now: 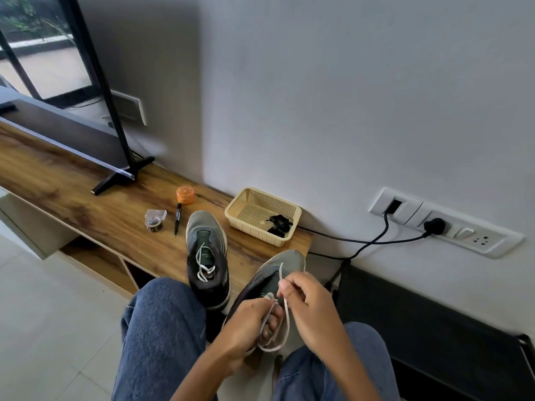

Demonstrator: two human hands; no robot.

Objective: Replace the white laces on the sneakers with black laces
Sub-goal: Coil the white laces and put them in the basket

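A grey sneaker [278, 270] lies tilted between my knees, its toe over the edge of the wooden shelf. My left hand [246, 325] grips its heel end with the white lace [285, 328] looped round the fingers. My right hand [307, 308] pinches the same lace near the tongue, and one strand runs up toward the toe. A second grey sneaker [207, 256] stands on the shelf to the left, with a white lace [204, 266] left only in its upper eyelets. Black laces [279, 224] lie bundled in a cream basket [246, 212].
On the wooden shelf [101, 215] lie a black marker [177, 218], an orange-lidded jar [185, 195], a tape roll [153, 223] and a TV stand foot [121, 176]. A black cable [362, 241] runs to a wall socket [434, 225]. A dark bench [434, 328] sits at right.
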